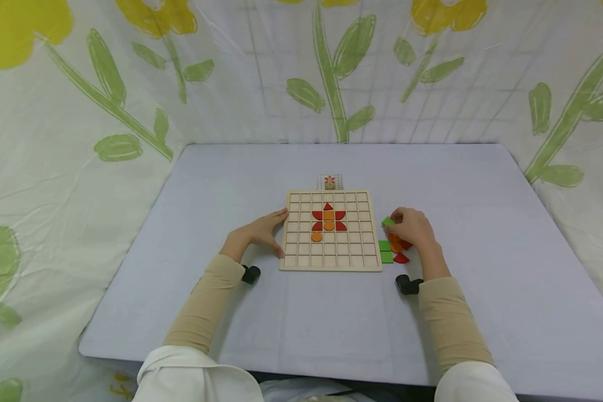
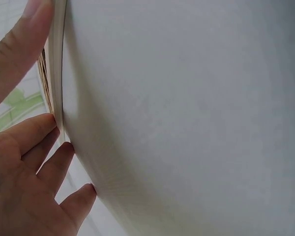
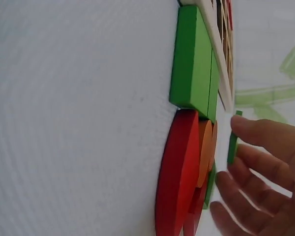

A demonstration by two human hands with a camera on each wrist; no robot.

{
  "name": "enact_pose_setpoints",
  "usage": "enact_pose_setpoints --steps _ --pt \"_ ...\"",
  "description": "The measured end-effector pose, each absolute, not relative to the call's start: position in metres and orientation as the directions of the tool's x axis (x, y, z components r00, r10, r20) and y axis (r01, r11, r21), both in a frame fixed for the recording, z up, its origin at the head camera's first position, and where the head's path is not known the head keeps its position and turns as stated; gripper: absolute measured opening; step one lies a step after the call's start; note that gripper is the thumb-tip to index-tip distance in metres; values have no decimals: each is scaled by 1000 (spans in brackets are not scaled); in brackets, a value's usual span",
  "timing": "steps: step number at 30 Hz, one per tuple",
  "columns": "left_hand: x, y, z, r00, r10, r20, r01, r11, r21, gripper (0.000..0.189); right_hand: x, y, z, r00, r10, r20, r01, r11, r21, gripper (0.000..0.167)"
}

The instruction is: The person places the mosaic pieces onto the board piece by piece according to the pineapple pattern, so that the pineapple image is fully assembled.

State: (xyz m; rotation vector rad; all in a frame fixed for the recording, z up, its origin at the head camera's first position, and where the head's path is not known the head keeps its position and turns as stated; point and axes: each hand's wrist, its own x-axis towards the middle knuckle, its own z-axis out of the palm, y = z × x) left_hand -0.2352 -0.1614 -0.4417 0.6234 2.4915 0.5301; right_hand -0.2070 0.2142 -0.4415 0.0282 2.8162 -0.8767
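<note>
A wooden grid board (image 1: 301, 261) lies on the table. My left hand (image 1: 261, 230) spreads along its left edge, thumb and fingertips touching the side, also seen in the left wrist view. On the grid, a red triangle (image 1: 328, 206) tops an orange square (image 1: 329, 215) and an orange disc (image 1: 329, 225), with red curved pieces (image 1: 340, 215) on both sides. Another orange disc (image 1: 316, 237) sits lower left. Right of the board, my right hand (image 1: 413, 228) pinches a thin green block (image 3: 233, 142) between thumb and fingers, above the loose pieces.
Green blocks (image 1: 385, 252) stand against the board's right side, next to loose orange discs (image 3: 204, 152) and red curved pieces (image 3: 177, 177). A small pattern card (image 1: 330, 180) lies behind the board. White table (image 1: 301, 324) surrounds them; a flower-print curtain (image 1: 261, 72) hangs behind.
</note>
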Motion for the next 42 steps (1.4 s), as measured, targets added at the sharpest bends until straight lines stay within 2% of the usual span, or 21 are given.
enact_pose_setpoints --steps 7,12,20,26,42 --pt "-236 -161 -444 -764 525 -375 323 814 483 116 -207 210 -441 -996 -25 -81 34 760 -649 35" --pt "-236 -162 -444 -764 526 -374 328 815 478 116 -206 206 -441 -997 -68 -33 -26 716 -697 34" --pt "-235 -161 -443 -765 529 -368 329 812 482 116 -210 195 -445 -989 -127 -73 -33 680 -732 35" --pt "-234 -160 -443 -767 520 -376 321 818 477 116 -211 182 -445 -983 -159 -96 -37 677 -735 36" --pt "-235 -160 -444 -769 509 -387 313 827 466 116 -212 149 -444 -955 -289 -68 -175 732 -658 31"
